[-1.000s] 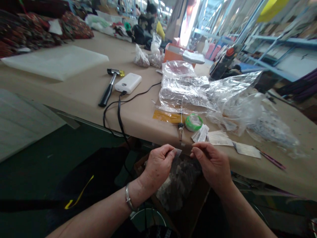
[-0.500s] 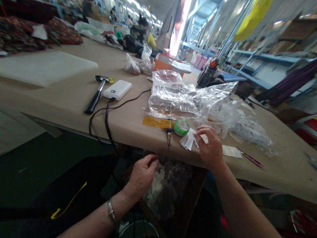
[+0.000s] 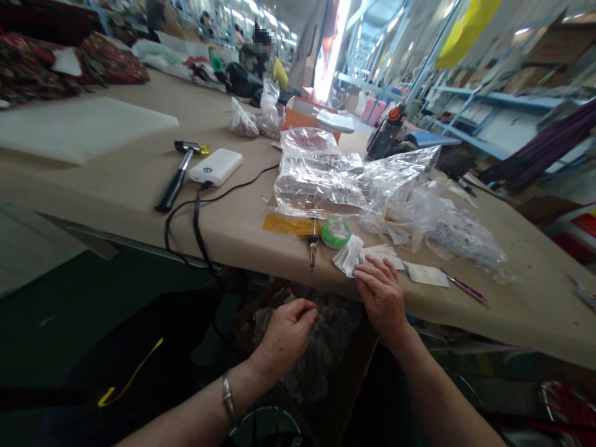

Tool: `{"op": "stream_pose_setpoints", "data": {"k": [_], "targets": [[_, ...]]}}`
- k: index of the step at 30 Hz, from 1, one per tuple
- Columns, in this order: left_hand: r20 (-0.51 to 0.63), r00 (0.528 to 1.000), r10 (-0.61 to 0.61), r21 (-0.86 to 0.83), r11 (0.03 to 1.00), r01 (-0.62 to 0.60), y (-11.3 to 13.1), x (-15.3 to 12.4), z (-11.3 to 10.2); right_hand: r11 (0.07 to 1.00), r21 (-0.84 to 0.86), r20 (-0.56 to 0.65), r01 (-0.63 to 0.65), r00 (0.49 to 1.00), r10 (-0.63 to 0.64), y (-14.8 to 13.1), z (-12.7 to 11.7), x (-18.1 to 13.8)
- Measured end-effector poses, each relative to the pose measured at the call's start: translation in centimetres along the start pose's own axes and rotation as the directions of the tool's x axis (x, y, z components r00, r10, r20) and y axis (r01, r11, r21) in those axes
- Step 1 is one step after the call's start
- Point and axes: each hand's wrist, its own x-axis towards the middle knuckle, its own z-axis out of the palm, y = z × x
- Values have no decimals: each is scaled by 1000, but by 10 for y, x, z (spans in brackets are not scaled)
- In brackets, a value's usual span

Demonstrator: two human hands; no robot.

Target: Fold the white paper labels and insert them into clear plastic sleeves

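My right hand [image 3: 380, 294] lies on the table's front edge, fingers stretched out on a small stack of white paper tags [image 3: 350, 253]. My left hand [image 3: 287, 328] hangs below the table edge with its fingers curled, over a clear bag of small grey and white pieces [image 3: 321, 347] in my lap; what it holds, if anything, is hidden. A soldering iron [image 3: 312, 243] and a green tape roll [image 3: 336, 232] sit just beyond my right hand.
Crumpled clear plastic bags [image 3: 354, 180] cover the table's middle. A hammer [image 3: 177, 176], a white power bank [image 3: 215, 166] with a black cable [image 3: 198, 217], a white sheet [image 3: 79, 127] and an orange box [image 3: 307, 115] lie farther back. A person sits at the far end.
My right hand left the small piece both hands were pinching, reached to the table and now rests on the paper tags. My left hand dropped to the bag in my lap.
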Motion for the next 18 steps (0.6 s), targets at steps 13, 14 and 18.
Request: {"op": "stream_pose_setpoints", "data": {"k": [13, 14, 18], "targets": [[307, 919, -246, -676, 623, 393, 45, 12, 38, 963, 206, 51, 173, 981, -187, -47, -24, -30], [297, 917, -265, -649, 649, 398, 44, 13, 39, 974, 177, 54, 139, 987, -150, -40, -25, -27], [252, 914, -319, -506, 761, 405, 41, 13, 37, 986, -144, 97, -85, 990, 99, -4, -24, -14]]}}
